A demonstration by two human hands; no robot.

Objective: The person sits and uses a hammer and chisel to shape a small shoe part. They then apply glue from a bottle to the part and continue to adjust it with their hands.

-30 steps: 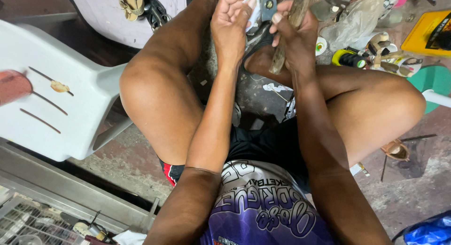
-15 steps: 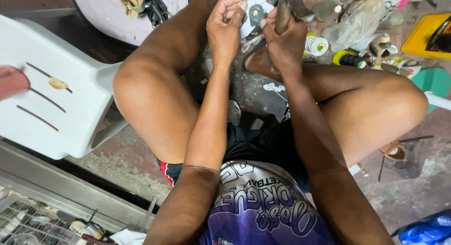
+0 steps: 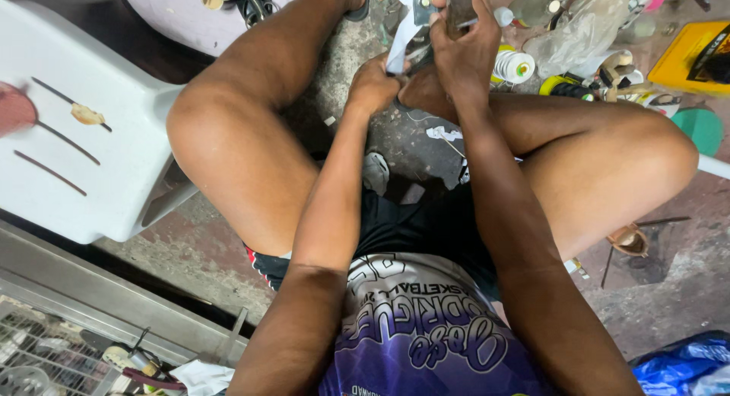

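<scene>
I sit on the floor with my knees bent apart and both hands up between them. My left hand (image 3: 372, 84) is closed in a fist around the lower end of a white strip of material (image 3: 401, 45) that rises toward a small metal piece (image 3: 420, 8). My right hand (image 3: 465, 50) is just beside and above it, wrapped around a brown wooden tool handle (image 3: 458, 2) that runs out of the top of the view. The tool's working end is hidden. The two hands nearly touch.
A white plastic chair (image 3: 84, 153) stands at my left. Past my hands lie a spool of white thread (image 3: 514, 65), a clear plastic bag (image 3: 572, 39), a yellow box (image 3: 693, 58) and small clutter. A wire cage (image 3: 38, 358) and a blue bag (image 3: 677, 365) sit near me.
My left hand has dropped from a raised, looser pose to a fist lower on the white strip. My right hand has shifted up and away with the brown handle.
</scene>
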